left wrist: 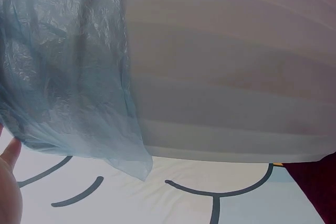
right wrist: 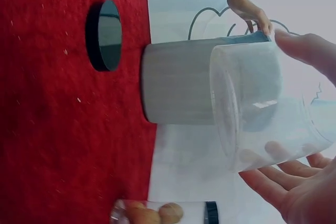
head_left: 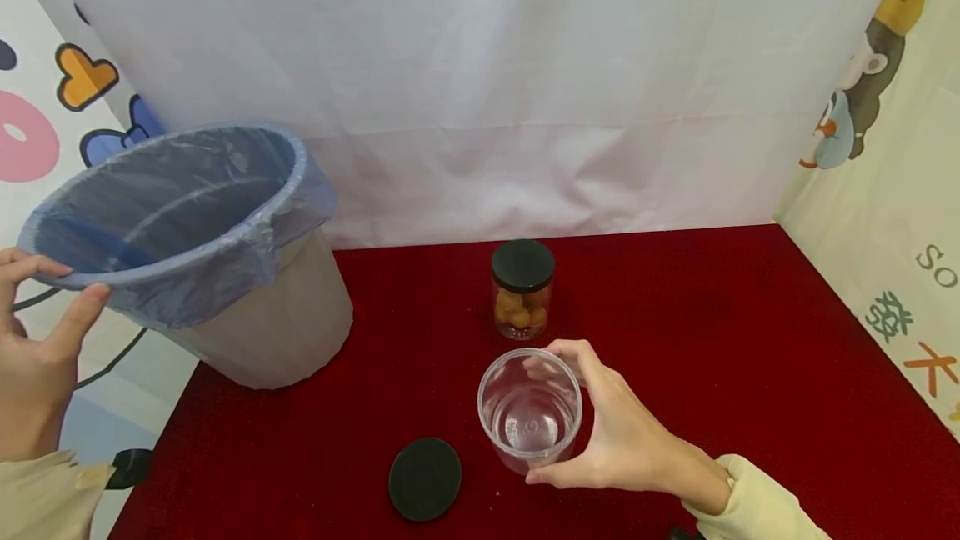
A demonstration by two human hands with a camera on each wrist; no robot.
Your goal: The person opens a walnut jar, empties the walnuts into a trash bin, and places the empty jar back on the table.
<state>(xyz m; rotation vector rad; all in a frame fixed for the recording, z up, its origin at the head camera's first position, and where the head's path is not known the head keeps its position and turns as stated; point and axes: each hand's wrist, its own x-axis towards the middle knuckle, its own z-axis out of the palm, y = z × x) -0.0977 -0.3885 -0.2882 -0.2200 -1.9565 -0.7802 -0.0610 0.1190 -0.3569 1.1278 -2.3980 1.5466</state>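
My right hand (head_left: pixel 611 432) grips a clear plastic jar (head_left: pixel 531 415), thumb on one side and fingers round the other. The jar is lidless, nothing shows inside it, and the right wrist view has its wall (right wrist: pixel 257 87) raised off the red cloth. At the far left, my left hand (head_left: pixel 37 348) holds the near rim of a pale trash bin (head_left: pixel 300 307) between thumb and fingers. A blue bag (head_left: pixel 273 232) lines the bin and folds over its rim. The left wrist view catches only part of that hand (left wrist: pixel 10 171).
A black round lid (head_left: pixel 425 479) lies flat on the red cloth (head_left: pixel 675 298), left of the held jar. Behind that jar stands a black-lidded jar (head_left: pixel 522 290) with several light brown round pieces inside. A white curtain (head_left: pixel 487 90) hangs along the back.
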